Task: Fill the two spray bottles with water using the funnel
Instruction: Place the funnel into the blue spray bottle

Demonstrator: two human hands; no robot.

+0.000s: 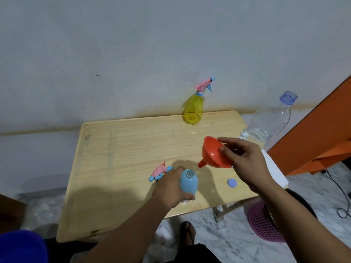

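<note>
A blue spray bottle (189, 182) stands on the wooden table (121, 149) with its neck uncovered. My left hand (171, 188) grips its body from the left. Its pink and blue spray head (159, 171) lies on the table just left of that hand. My right hand (245, 161) pinches the rim of an orange funnel (213, 152), tilted in the air with its spout pointing down-left, above and right of the bottle's neck. A yellow spray bottle (193, 109) with its pink and blue spray head on stands at the table's far edge.
A large clear water bottle (269, 120), uncapped, stands at the table's right edge, and its blue cap (232, 183) lies on the table near my right wrist. White paper (273, 168) lies at the right edge. A pink basket (264, 223) sits on the floor, an orange cabinet (319, 133) stands at right.
</note>
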